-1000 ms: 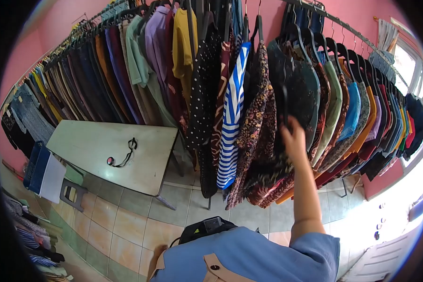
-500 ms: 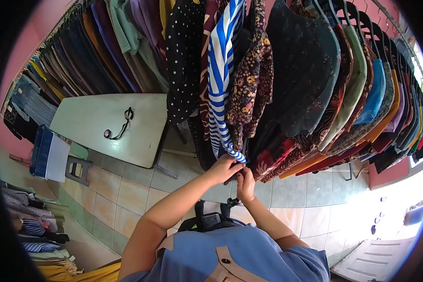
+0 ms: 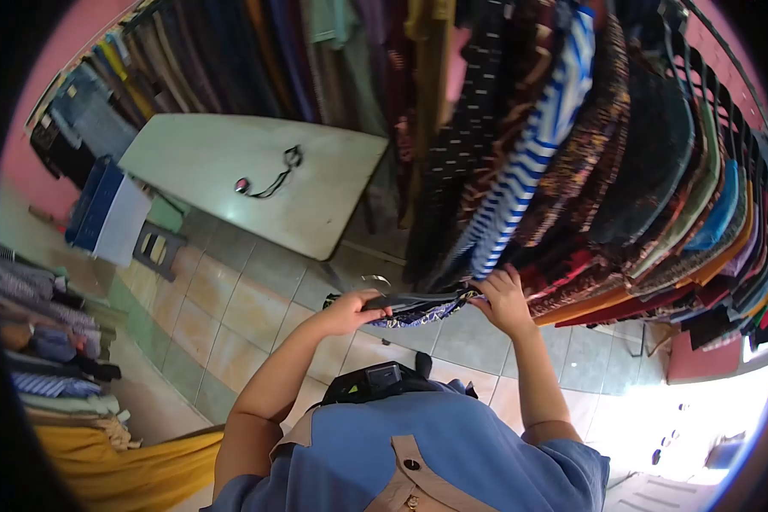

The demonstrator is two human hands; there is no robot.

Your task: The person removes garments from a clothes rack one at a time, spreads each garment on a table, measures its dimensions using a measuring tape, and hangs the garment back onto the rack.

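My left hand (image 3: 350,314) is closed round one end of a black hanger (image 3: 414,299) in front of my waist. From the hanger hangs a dark patterned garment (image 3: 422,318) with blue, white and yellow markings. My right hand (image 3: 505,303) grips the garment's other end with bent fingers. Just above the right hand, a blue-and-white striped garment (image 3: 520,196) hangs down on the rack, its lower end close to the fingers. A thin curved metal piece, perhaps the hanger's hook, shows above the left hand. Motion blurs the nearby clothes.
A pale table (image 3: 256,179) stands at the left, with a corded object (image 3: 269,183) on it. Beside it are a blue basket (image 3: 94,205) and a grey stool (image 3: 155,252). Hanging clothes (image 3: 648,171) fill the right side. More clothes (image 3: 55,341) are at the lower left.
My hands were together at the striped garment's lower end. Now they are apart, with the hanger and patterned garment stretched between them. The view has turned, shifting the table and clothes to the right.
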